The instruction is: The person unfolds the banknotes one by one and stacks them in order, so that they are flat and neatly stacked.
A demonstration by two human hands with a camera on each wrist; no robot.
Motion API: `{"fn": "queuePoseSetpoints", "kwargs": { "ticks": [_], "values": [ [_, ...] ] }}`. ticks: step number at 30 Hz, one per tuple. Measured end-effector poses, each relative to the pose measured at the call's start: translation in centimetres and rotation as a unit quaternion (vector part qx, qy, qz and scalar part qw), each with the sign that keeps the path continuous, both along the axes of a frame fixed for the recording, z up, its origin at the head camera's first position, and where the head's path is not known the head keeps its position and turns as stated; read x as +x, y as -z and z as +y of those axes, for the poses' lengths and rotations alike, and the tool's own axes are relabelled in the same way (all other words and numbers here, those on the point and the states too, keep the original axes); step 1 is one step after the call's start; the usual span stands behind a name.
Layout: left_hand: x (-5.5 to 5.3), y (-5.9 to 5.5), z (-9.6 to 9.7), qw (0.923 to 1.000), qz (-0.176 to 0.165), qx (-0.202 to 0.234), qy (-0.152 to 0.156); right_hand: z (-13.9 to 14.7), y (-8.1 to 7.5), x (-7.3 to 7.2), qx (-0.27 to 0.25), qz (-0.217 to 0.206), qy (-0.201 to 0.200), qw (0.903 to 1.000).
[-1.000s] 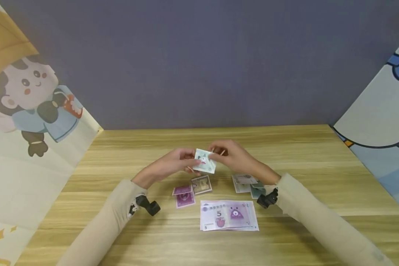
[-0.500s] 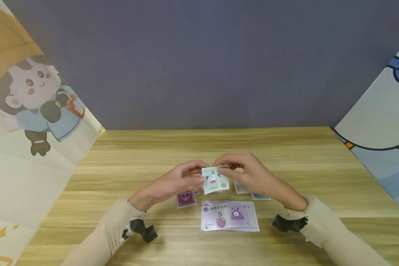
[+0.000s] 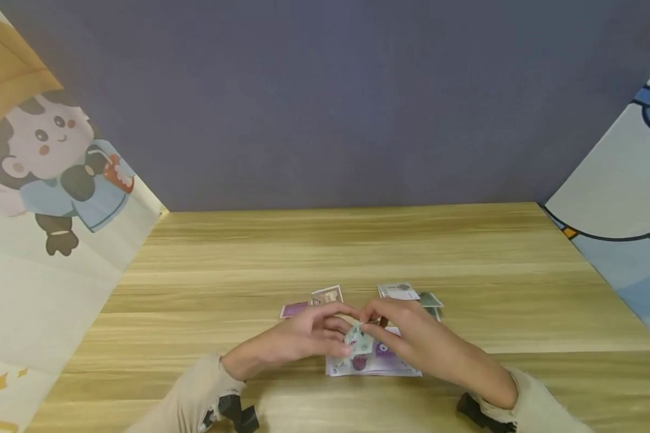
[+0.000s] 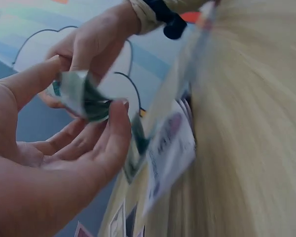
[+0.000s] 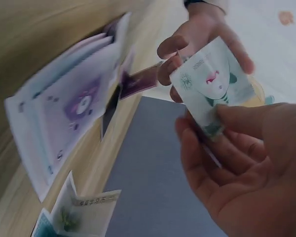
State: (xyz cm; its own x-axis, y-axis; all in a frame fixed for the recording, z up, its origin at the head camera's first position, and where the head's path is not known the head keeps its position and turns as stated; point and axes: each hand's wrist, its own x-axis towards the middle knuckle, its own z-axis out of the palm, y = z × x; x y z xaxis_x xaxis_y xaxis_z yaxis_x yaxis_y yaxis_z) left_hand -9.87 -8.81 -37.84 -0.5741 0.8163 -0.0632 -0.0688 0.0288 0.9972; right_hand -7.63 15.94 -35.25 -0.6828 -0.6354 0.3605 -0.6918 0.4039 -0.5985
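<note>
Both hands hold a pale green play banknote [image 3: 360, 340], folded small, with a monster face printed on it. My left hand [image 3: 306, 335] grips its left side, thumb toward me. In the left wrist view the note's folded layers [image 4: 86, 96] fan apart beside the left thumb. My right hand [image 3: 414, 337] pinches the opposite edge between thumb and fingers, as the right wrist view shows at the note's lower corner. Under the hands lies a stack of purple play banknotes [image 3: 374, 368] marked 5, partly covered by the hands and the green note in the head view.
Behind the left hand lie a folded purple note [image 3: 292, 310] and a folded brown one [image 3: 328, 294]. Behind the right hand are a folded pale grey note [image 3: 398, 291] and a dark green one [image 3: 431, 300]. A grey panel [image 3: 346, 108] rises at the wooden table's [image 3: 222, 252] far edge.
Both hands have brought the green note toward me, from behind the folded notes to above the purple stack. The folded notes and the stack stay where they were.
</note>
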Motion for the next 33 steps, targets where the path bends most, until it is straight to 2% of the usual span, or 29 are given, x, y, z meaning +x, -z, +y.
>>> {"fn": "queuePoseSetpoints", "kwargs": {
  "ticks": [3, 4, 6, 9, 11, 17, 21, 25, 29, 33],
  "values": [
    [0.5, 0.2, 0.2, 0.9961, 0.066, -0.05, -0.03, -0.1, 0.4, 0.4, 0.028, 0.049, 0.016, 0.9983],
    [0.7, 0.2, 0.3, 0.9929, 0.09, -0.067, -0.04, -0.1, 0.4, 0.4, 0.035, 0.054, 0.019, 0.9977],
    [1.1, 0.2, 0.6, 0.9874, 0.12, -0.087, -0.055, 0.1, 0.3, 0.5, 0.044, 0.033, 0.023, 0.9982],
    [1.5, -0.1, 0.9, 0.9883, 0.119, -0.074, -0.061, 0.6, 0.0, 0.5, 0.043, -0.021, 0.026, 0.9985],
    [1.6, -0.3, 1.0, 0.9895, 0.115, -0.062, -0.061, 0.9, -0.2, 0.4, 0.039, -0.042, 0.025, 0.9981],
    [1.2, -0.9, 0.2, 0.9913, 0.095, -0.067, -0.061, 1.2, -0.8, 0.0, 0.026, -0.041, -0.002, 0.9988],
    [0.8, -1.2, -0.1, 0.9906, 0.079, -0.065, -0.09, 1.5, -1.3, -0.1, 0.039, -0.065, 0.024, 0.9969],
    [0.7, -1.3, -0.1, 0.9887, 0.082, -0.045, -0.117, 2.1, -1.8, -0.1, 0.042, -0.083, 0.042, 0.9948],
    [0.7, -1.4, -0.1, 0.986, 0.094, -0.034, -0.134, 2.7, -2.2, -0.2, 0.04, -0.071, 0.036, 0.9961],
    [0.7, -1.7, -0.3, 0.9775, 0.146, -0.069, -0.136, 3.1, -2.4, -0.5, 0.057, -0.062, 0.04, 0.9956]
  ]
}}
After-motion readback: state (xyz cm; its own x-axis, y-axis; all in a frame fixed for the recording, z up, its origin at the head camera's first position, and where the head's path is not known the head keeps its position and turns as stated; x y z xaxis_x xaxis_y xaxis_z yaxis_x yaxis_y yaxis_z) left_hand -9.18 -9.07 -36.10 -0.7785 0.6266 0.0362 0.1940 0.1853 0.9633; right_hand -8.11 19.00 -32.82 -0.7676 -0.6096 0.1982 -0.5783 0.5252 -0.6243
